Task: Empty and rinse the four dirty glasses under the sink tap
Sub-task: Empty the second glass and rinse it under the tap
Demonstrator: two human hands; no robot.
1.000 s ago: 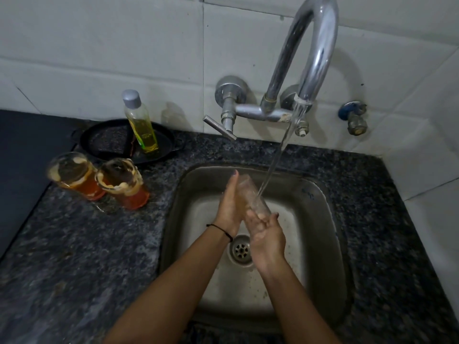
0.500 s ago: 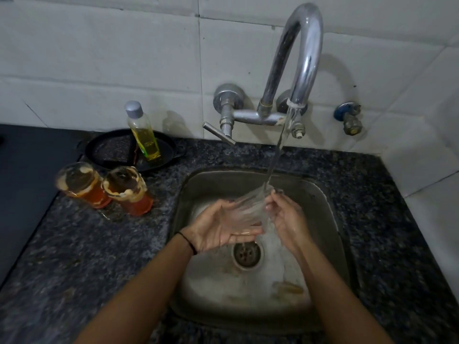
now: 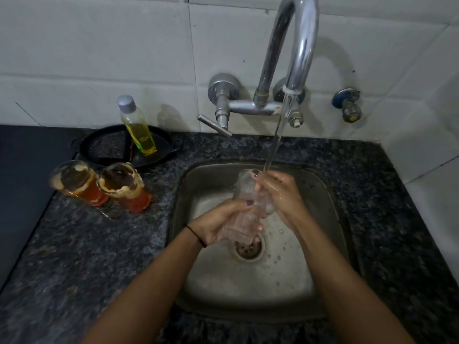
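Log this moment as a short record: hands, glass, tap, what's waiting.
left hand: grips the clear glass near its base
right hand: holds its upper end
tap: running; the stream lands by the right hand, over the sink
waiting on the counter: outer dirty glass, inner dirty glass, both holding orange liquid
behind them: bottle of yellow liquid in a black pan

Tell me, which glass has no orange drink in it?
The clear glass that the left hand and right hand hold under the tap. The two counter glasses hold orange liquid.
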